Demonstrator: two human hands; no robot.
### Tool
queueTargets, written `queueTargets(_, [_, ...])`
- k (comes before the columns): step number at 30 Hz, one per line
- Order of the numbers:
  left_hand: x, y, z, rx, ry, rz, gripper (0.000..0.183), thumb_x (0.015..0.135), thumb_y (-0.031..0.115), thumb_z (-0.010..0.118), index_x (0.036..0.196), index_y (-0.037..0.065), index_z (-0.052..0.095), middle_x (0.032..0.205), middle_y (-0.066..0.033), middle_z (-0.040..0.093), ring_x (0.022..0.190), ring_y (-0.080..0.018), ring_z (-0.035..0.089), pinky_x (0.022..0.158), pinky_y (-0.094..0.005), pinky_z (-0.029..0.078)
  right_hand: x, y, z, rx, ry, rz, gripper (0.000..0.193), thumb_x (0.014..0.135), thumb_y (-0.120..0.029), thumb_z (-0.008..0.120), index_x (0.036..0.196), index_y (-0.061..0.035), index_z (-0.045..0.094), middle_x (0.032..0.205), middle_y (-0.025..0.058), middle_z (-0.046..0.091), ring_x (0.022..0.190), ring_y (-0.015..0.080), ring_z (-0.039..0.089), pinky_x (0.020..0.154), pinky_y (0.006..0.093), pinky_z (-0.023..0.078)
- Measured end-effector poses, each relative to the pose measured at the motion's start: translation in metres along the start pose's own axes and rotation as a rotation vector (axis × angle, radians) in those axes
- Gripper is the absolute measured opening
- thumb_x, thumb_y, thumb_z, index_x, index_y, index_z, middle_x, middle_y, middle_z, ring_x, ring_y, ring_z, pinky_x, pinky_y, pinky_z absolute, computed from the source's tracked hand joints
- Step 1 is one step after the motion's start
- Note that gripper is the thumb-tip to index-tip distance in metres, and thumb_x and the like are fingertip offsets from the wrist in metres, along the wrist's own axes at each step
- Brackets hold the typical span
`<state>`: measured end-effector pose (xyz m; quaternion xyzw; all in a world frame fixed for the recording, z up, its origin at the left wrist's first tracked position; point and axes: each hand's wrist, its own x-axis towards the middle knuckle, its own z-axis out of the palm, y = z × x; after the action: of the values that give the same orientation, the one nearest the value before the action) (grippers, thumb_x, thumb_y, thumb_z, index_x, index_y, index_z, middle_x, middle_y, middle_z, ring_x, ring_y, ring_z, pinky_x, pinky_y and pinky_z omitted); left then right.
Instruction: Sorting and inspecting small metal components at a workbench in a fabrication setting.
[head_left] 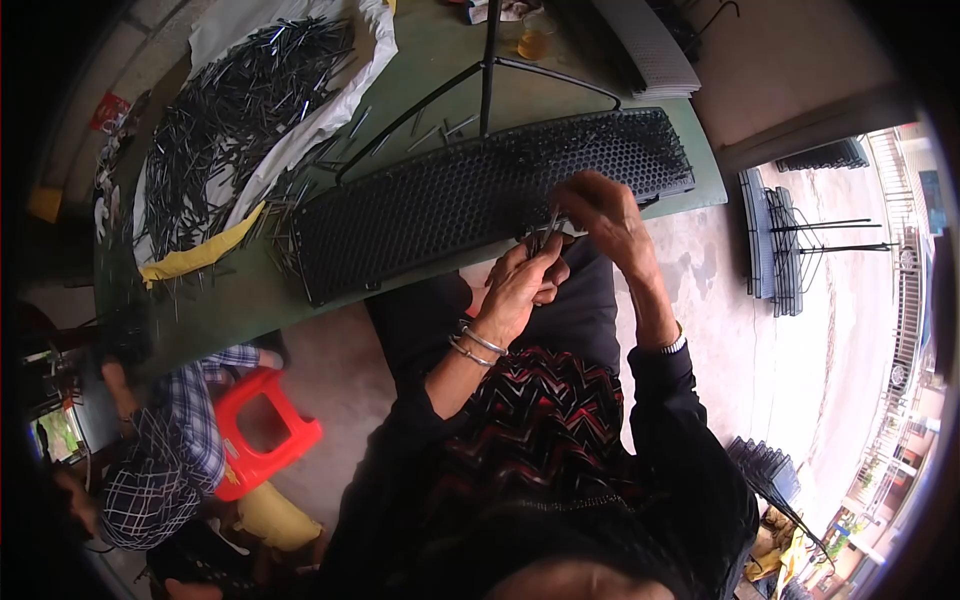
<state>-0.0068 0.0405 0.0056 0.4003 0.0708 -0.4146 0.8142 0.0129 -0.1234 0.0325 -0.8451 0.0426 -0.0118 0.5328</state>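
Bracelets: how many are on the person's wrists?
3. Two silver bangles sit side by side on the left wrist, just below the left hand. One band is on the right wrist, partly under the dark sleeve, so more may be hidden.

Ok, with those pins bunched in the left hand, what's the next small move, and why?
Probably the right hand draws one pin from the bundle of thin metal pins held in the left hand and sets it into a hole of the black perforated panel, since both hands meet at the panel's near edge.
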Motion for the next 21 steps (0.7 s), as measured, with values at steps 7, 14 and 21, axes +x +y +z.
queueTargets(7, [0.010,-0.009,-0.010,-0.110,-0.011,0.006,0.023,0.094,0.022,0.056,0.103,0.001,0.060,0.076,-0.0036,0.057,0.059,-0.0032,0.038,0.050,-0.0178,0.029,0.026,0.010,0.010,-0.165,0.551,-0.202,0.006,0.088,-0.006,0.059,0.092,-0.0024,0.060,0.072,0.0062,0.064,0.058,0.0104,0.056,0.054,0.0259,0.045])
queueTargets(14, [0.007,0.002,0.000,-0.165,-0.014,-0.035,0.026,0.093,0.021,0.058,0.107,-0.001,0.059,0.080,-0.0076,0.060,0.058,-0.0030,0.036,0.048,-0.0181,0.028,0.036,0.029,0.021,-0.385,0.498,-0.300,0.004,0.085,-0.006,0.060,0.089,-0.0050,0.061,0.073,0.0106,0.060,0.062,0.0200,0.059,0.057,0.0300,0.046])
queueTargets(21, [0.015,-0.005,-0.004,-0.121,-0.003,0.028,0.020,0.093,0.021,0.058,0.101,0.004,0.062,0.077,-0.0107,0.065,0.053,-0.0015,0.036,0.044,-0.0163,0.026,0.023,0.015,0.018,-0.454,0.470,-0.268,0.017,0.083,-0.012,0.064,0.100,-0.0068,0.066,0.084,0.0098,0.057,0.073,0.0244,0.060,0.062,0.0324,0.047])
